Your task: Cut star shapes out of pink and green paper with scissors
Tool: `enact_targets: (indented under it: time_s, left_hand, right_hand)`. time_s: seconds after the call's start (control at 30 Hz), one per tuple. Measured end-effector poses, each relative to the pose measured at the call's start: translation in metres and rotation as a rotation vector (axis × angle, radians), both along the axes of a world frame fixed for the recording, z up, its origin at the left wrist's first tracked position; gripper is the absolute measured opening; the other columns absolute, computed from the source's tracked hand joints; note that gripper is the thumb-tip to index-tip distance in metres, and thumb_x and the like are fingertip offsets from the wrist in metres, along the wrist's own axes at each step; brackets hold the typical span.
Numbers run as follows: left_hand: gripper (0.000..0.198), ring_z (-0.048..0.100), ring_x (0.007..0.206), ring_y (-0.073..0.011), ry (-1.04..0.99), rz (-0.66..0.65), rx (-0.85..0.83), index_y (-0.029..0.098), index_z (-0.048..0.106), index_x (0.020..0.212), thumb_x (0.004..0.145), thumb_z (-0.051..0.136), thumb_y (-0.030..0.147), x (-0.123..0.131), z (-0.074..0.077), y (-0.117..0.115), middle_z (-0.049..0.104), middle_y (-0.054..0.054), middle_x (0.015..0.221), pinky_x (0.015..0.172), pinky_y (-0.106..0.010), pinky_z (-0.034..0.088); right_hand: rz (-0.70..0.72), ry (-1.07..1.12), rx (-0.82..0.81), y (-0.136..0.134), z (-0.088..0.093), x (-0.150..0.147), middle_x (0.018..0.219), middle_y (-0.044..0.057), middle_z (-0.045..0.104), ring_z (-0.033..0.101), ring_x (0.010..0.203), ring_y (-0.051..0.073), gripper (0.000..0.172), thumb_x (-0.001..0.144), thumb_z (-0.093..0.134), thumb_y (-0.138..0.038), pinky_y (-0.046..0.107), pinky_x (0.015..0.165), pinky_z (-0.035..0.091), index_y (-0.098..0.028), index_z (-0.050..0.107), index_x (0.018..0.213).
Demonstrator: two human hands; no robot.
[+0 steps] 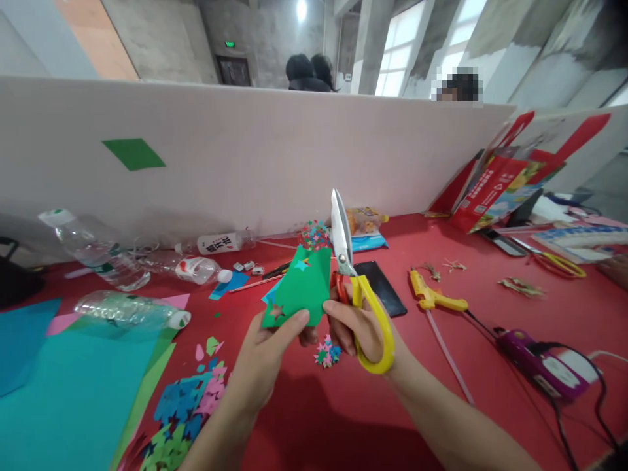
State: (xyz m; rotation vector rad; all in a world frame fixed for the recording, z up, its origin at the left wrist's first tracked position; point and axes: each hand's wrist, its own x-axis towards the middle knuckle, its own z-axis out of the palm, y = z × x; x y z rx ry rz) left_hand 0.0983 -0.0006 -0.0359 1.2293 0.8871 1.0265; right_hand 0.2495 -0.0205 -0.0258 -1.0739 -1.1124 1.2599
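Note:
A piece of green paper (314, 281) with star-shaped cut-outs is pinched by my left hand (275, 340), the thumb lying on its lower edge. My right hand (360, 324) holds a pair of scissors (343, 235) with yellow and red handles, the blades pointing up and looking closed. The fingertips of that hand also touch the paper's right edge. Below the paper lies a small pile of coloured stars (328, 352), partly hidden by my hands. Behind it sits a larger heap of coloured stars (315, 234).
Plastic bottles (132, 311) and paper sheets (73, 392) lie at left, near paper scraps (181, 399). To the right are a phone (385, 288), a yellow glue gun (432, 294), a purple power strip (544, 366) and more scissors (559, 263). A white partition (220, 150) stands behind.

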Motion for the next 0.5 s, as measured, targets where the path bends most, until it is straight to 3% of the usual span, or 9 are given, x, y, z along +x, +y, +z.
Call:
enact_targets:
  time_s: [0.13, 0.27, 0.37, 0.5]
  left_hand:
    - [0.026, 0.06, 0.065, -0.0173, 0.105, -0.031, 0.0, 0.019, 0.066, 0.06, 0.082, 0.067, 0.032, -0.003, 0.001, -0.001, 0.067, -0.003, 0.063, 0.067, -0.029, 0.048]
    - [0.028, 0.057, 0.059, -0.0152, 0.029, 0.083, -0.069, 0.018, 0.068, 0.055, 0.078, 0.069, 0.034, -0.007, 0.011, 0.002, 0.064, -0.002, 0.057, 0.062, -0.027, 0.047]
    - [0.028, 0.056, 0.058, -0.014, -0.091, 0.2, -0.072, 0.017, 0.068, 0.054, 0.076, 0.072, 0.034, -0.019, 0.021, 0.007, 0.063, -0.002, 0.055, 0.059, -0.026, 0.046]
    - [0.028, 0.055, 0.058, -0.0122, -0.177, 0.298, -0.013, 0.016, 0.069, 0.057, 0.08, 0.07, 0.032, -0.037, 0.028, 0.012, 0.063, -0.002, 0.057, 0.056, -0.024, 0.045]
  right_hand:
    - [0.022, -0.006, 0.038, 0.0, -0.011, -0.003, 0.03, -0.008, 0.037, 0.039, 0.032, 0.01, 0.039, 0.086, 0.057, -0.042, 0.024, 0.045, 0.044, -0.025, 0.045, 0.053]
    - [0.013, -0.138, 0.06, -0.002, -0.021, 0.011, 0.039, -0.008, 0.039, 0.037, 0.038, 0.01, 0.038, 0.088, 0.058, -0.048, 0.025, 0.047, 0.039, -0.022, 0.051, 0.062]
    - [0.18, -0.272, 0.06, -0.005, -0.02, 0.025, 0.059, -0.005, 0.048, 0.043, 0.053, 0.012, 0.033, 0.082, 0.067, -0.052, 0.024, 0.049, 0.034, -0.021, 0.056, 0.076]
    - [0.331, -0.414, -0.005, -0.01, -0.014, 0.028, 0.065, -0.004, 0.044, 0.035, 0.058, 0.012, 0.054, 0.075, 0.068, -0.071, 0.024, 0.05, 0.028, -0.019, 0.054, 0.079]
